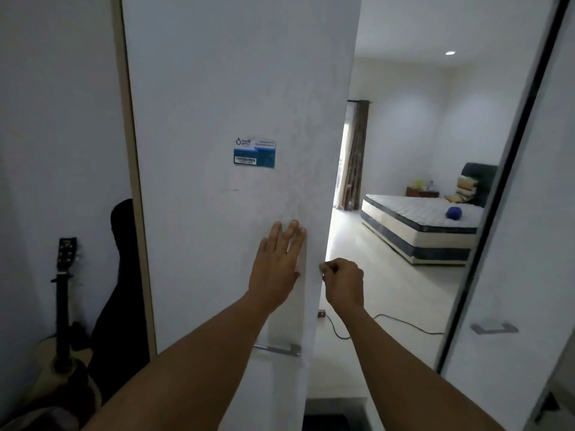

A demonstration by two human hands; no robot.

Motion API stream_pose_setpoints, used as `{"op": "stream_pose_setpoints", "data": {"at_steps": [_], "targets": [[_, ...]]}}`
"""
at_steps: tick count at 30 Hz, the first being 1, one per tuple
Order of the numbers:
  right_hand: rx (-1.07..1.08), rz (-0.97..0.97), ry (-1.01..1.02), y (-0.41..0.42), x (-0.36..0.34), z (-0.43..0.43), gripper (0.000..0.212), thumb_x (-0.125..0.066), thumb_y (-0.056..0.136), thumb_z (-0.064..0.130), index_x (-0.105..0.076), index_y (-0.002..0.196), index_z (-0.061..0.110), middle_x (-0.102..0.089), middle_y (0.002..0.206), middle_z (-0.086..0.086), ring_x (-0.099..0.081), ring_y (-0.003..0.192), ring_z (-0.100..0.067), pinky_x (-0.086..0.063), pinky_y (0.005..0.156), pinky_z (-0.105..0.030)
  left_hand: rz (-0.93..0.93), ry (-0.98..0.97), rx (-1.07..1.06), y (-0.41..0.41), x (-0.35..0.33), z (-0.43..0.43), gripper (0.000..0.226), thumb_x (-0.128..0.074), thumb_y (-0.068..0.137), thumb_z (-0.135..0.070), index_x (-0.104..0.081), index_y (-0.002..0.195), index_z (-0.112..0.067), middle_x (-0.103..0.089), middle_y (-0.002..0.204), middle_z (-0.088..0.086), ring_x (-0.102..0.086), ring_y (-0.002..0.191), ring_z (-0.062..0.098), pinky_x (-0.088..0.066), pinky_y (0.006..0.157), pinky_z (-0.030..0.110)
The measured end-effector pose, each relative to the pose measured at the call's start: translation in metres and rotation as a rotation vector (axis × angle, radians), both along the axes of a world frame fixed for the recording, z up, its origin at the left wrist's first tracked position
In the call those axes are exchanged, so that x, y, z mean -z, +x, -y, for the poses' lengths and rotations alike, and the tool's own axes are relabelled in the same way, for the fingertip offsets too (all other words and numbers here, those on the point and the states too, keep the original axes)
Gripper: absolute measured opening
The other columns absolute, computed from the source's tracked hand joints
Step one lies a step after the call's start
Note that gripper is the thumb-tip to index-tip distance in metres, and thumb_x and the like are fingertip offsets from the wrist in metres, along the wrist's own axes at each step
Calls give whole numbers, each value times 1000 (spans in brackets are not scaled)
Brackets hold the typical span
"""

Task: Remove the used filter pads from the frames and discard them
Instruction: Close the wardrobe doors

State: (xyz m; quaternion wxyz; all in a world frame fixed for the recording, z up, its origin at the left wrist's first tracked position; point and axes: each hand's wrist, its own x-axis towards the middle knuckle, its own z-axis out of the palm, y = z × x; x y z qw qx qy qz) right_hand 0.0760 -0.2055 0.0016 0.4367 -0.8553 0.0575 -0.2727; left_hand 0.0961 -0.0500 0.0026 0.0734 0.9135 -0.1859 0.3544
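Left hand (pixel 277 262) is flat on the white door (pixel 217 88) near its right edge, fingers straight and released. Right hand (pixel 343 279) has its fingers clenched round that edge. Blue sticker (pixel 254 152) higher up, guitar (pixel 63 306) at the left, bed (pixel 420 219) far right. Can't tell where the filter pads are.

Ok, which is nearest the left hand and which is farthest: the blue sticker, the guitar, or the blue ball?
1. Blue sticker: on the white door, just above the left hand.
2. Guitar: leaning by the wall, left.
3. Blue ball: on the mattress, deep in the room, right.
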Motion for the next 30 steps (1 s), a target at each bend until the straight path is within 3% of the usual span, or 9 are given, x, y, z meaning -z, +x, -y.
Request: {"op": "stream_pose_setpoints", "data": {"at_steps": [4,11,15,20,24,28,30], "targets": [[-30,-14,80,14,-6,4,17,-70,89,24,-68,80,10,-69,77,-6,-63,71,-21,-41,65,-24,-13,10,-44,10,1,6,109,-86,71,-33,-19,156,-17,-15,164,6,-14,150,35,-37,111,52],[13,-30,80,38,-8,5,19,-74,85,28,-63,84,13,-65,86,-2,-57,75,-19,-40,66,-27,-53,19,-120,27,7,18,110,-78,79,-42,-5,158,-18,-1,166,5,1,152,34,-20,119,53],[17,-38,91,52,-2,6,19,-74,85,27,-62,83,13,-65,79,-1,-58,70,-17,-39,57,-26,-10,21,-131,43,14,18,113,-83,72,-43,-14,157,-16,-9,165,7,-6,151,36,-23,118,54],[16,-41,-6,69,10,2,25,-76,82,36,-59,93,20,-62,82,6,-58,71,-12,-40,57,-24,30,70,-136,64,25,12,118,-86,67,-43,-16,157,-14,-10,165,10,-6,151,37,-22,118,55],[-12,27,-18,86,20,-1,38,-79,77,41,-54,104,33,-63,85,14,-63,76,-10,-49,63,-26,88,102,-122,82,35,8,125,-88,64,-44,-11,158,-14,-4,166,10,-3,151,37,-19,119,55],[60,37,-44,102,19,6,42,-86,68,45,-56,88,24,-61,79,13,-60,70,-8,-38,53,-21,171,109,-83,98,39,0,130,-90,55,-47,-16,157,-15,-13,165,9,-12,151,36,-21,120,53],[88,59,-52,109,23,6,43,-86,65,48,-56,83,22,-61,76,12,-60,68,-8,-41,53,-22,194,118,-67,104,42,-3,128,-89,54,-48,-20,157,-16,-15,164,8,-13,151,35,-21,119,52]]}}
